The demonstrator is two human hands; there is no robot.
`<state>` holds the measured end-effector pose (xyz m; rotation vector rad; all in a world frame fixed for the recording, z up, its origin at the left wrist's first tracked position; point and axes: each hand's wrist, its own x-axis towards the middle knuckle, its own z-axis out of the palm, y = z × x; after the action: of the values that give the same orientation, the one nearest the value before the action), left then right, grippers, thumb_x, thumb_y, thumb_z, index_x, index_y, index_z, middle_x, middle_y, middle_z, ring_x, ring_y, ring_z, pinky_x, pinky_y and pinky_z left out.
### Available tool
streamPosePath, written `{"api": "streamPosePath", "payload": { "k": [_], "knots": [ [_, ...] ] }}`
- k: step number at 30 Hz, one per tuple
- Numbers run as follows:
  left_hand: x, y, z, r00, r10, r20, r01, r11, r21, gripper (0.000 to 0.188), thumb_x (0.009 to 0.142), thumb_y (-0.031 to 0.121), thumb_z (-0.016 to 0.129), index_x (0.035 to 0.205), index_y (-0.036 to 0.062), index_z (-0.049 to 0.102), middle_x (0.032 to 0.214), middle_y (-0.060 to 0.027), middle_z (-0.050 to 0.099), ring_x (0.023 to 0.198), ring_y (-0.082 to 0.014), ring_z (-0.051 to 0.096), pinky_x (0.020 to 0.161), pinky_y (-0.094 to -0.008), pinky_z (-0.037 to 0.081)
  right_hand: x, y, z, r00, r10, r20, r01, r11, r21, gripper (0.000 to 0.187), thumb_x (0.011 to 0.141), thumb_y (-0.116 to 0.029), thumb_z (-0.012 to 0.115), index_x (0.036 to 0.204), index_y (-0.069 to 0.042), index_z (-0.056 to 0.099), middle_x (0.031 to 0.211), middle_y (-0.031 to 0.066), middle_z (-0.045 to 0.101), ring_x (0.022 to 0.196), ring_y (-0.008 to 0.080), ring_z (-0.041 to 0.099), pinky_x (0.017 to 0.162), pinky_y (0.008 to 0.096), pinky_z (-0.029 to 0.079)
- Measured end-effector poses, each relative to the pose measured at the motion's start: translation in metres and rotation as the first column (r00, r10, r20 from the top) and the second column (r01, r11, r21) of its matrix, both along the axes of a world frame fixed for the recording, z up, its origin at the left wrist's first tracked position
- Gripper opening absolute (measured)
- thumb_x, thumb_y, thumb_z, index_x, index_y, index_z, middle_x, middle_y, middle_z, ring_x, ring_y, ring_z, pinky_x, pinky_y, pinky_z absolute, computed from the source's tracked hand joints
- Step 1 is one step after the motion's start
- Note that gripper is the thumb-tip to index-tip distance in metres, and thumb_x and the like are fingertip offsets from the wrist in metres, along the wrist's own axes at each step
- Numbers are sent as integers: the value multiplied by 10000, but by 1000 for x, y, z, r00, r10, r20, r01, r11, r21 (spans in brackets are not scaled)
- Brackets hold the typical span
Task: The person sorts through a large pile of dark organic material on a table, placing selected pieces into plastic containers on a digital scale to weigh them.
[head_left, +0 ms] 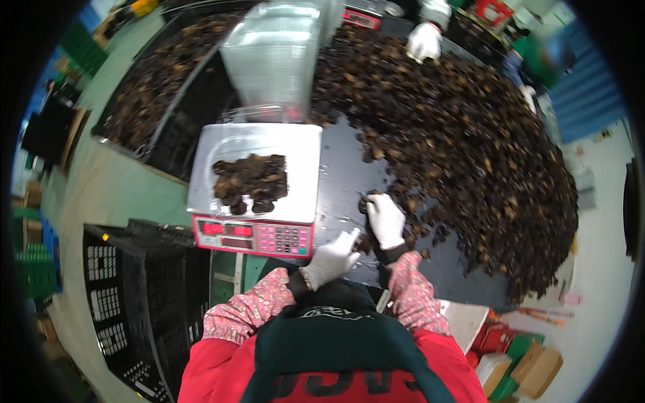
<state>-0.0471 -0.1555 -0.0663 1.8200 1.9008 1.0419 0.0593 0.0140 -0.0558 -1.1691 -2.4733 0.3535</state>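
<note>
Head view: one batch of dark pieces (252, 180) lies on the scale (306, 171); whether that portion is complete, cannot tell. Judged left to do: the large heap (470, 148) spread loose on the tabletop (339, 161). Right hand (386, 220): fingers apparently pinching a single piece (364, 204). Left hand (333, 258): fingers parted, nothing gripped, beside the scale. Clear trays (269, 60) stacked beyond.

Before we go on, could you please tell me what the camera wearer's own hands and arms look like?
The left hand and right hand wear whitish gloves, the left looking slightly greyer. Black cuffs show at the wrists, then pink, small-patterned forearm sleeves, with plain red sleeves above.
</note>
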Motion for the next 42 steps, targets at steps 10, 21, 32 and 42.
{"api": "streamPosePath", "payload": {
  "k": [10, 21, 32, 42],
  "knots": [
    [-33, -57, 27, 955, 12, 298, 24, 993, -118, 308, 933, 256, 684, 1174, 65, 663, 957, -162, 673, 825, -366, 676, 695, -431, 546, -127, -83, 127, 852, 382, -357, -419, 908, -28, 192, 890, -123, 726, 1066, -57, 690, 920, 98, 695, 756, 218, 672, 696, 308, 535],
    [-52, -85, 25, 955, 53, 291, -7, 988, -157, 332, 970, 285, 624, 1193, 41, 655, 1011, -168, 699, 879, -362, 688, 751, -434, 559, -172, -104, 144, 828, 537, -160, -500, 837, 221, 219, 888, -207, 703, 1082, -106, 690, 1034, 67, 639, 925, 274, 593, 815, 418, 454],
    [-153, -179, 83, 252, 639, 727, -753, 601, -268, 230, 1029, 118, 519, 977, 31, 725, 744, 28, 625, 569, -22, 444, 522, -199, 336, -11, -9, 94, 925, -206, -320, -19, 815, -580, 124, 986, -129, 654, 1014, -38, 735, 830, -29, 635, 703, 47, 527, 643, 220, 427],
    [-227, -147, 110, 268, 597, 756, -885, 462, -51, 324, 1088, 218, 463, 1142, 3, 699, 676, 9, 601, 494, -28, 378, 485, -208, 292, -106, 20, 101, 899, -145, -414, -149, 787, -599, 187, 990, -186, 658, 1099, -52, 730, 930, -20, 667, 806, 61, 563, 706, 223, 442]
  ]
}}
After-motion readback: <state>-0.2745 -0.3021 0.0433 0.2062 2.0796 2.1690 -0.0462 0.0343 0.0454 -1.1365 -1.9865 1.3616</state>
